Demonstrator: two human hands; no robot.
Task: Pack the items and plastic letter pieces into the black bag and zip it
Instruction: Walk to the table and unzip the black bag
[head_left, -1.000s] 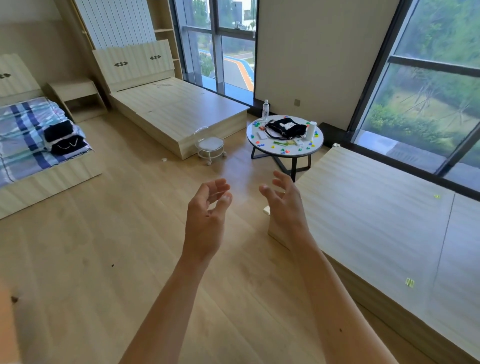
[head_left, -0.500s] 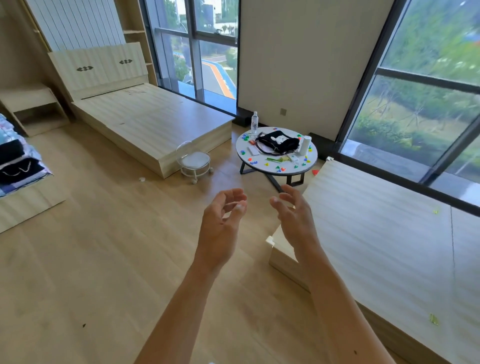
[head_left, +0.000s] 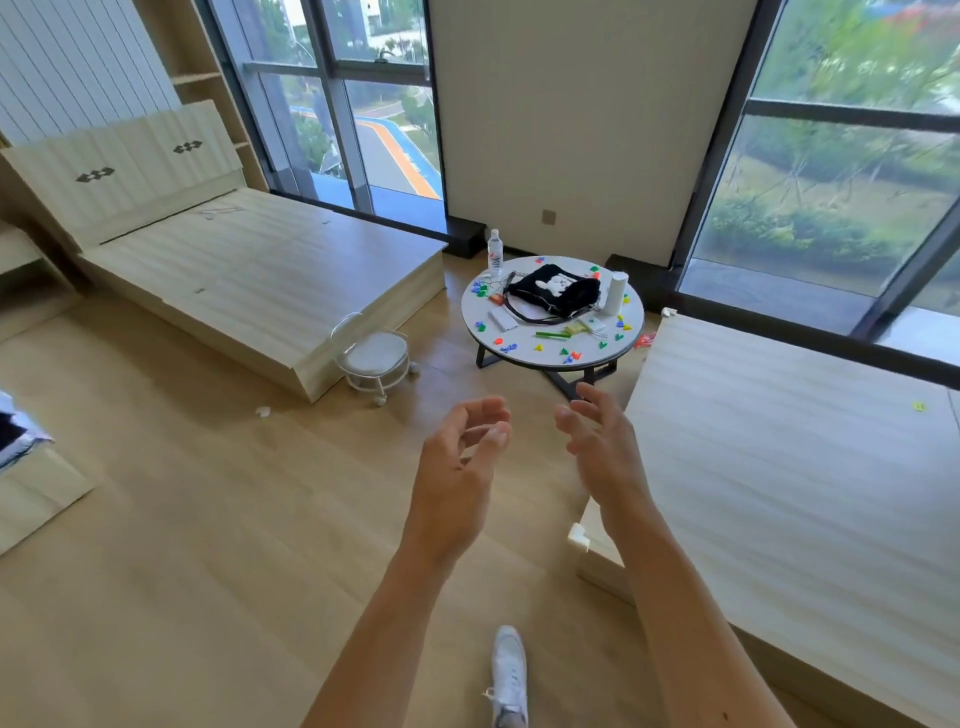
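Two empty hands held up, well short of the round table (head_left: 524, 359).

The left hand (head_left: 457, 467) and right hand (head_left: 602, 449) hover with fingers loosely curled and apart, gripping nothing. The bag (head_left: 556, 291) lies toward the table's far edge, with letters (head_left: 569, 356) scattered near the rim. A bottle (head_left: 495, 252) stands far left and a white cylinder (head_left: 615, 293), perhaps a roll, stands right. A stool (head_left: 371, 356) stands left of the table and a platform (head_left: 779, 467) crowds its right, with open floor (head_left: 234, 519) between.
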